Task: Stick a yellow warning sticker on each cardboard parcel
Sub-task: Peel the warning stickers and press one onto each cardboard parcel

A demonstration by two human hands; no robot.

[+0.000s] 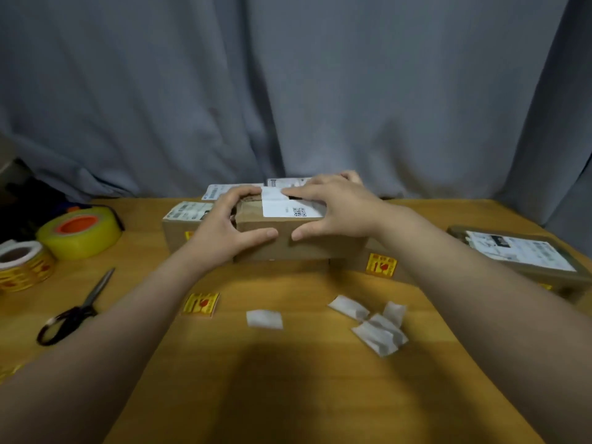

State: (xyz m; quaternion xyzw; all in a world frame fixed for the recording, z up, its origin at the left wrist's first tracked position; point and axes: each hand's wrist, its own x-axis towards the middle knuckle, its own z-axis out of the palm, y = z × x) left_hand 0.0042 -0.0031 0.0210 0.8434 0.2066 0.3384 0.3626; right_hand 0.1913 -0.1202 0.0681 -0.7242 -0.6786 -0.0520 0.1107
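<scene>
- Several white backing scraps (368, 325) litter the near right of the table (288, 395), likely peeled liners.
- One loose yellow sticker (201, 304) lies near centre, probably staged for the next box.
- Scissors (75, 310), sticker roll (22, 267) and tape roll (80, 232) sit left, within reach.
- Left hand (224, 229) and right hand (333, 209) both clasp the middle parcel (298, 241), thumbs on its near face, seemingly to turn it.
- Right parcel (350, 262) already wears a sticker.
- Grey curtain (288, 91) hangs behind.

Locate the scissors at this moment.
In the head view the scissors lie on the wooden table at the left, nearer the person than the sticker roll and tape roll, beside the left forearm.
</scene>
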